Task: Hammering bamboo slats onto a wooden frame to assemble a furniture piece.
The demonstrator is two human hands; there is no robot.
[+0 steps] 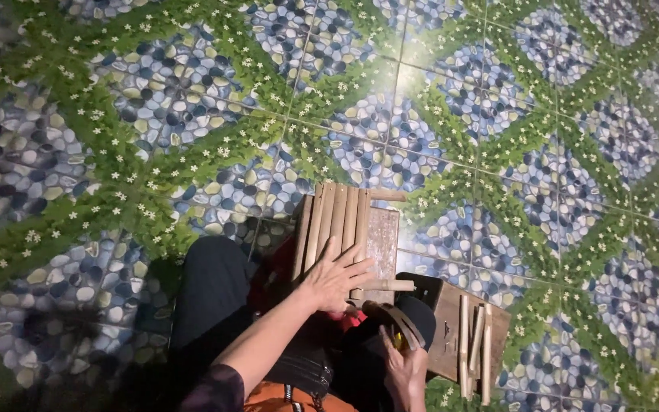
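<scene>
While left hand (335, 278) flattens bamboo slats (333, 221), right hand (404, 366) grips tape (398, 326).

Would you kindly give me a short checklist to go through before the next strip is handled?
1. Left hand lies flat on the row of bamboo strips: ok.
2. Strips lie side by side on the small board: ok.
3. Right hand has a firm grip on the dark curved item: cannot tell, too dim.
4. Spare strips lie on the wooden block beside the right hand: ok.
5. Strip ends line up: cannot tell.
</scene>
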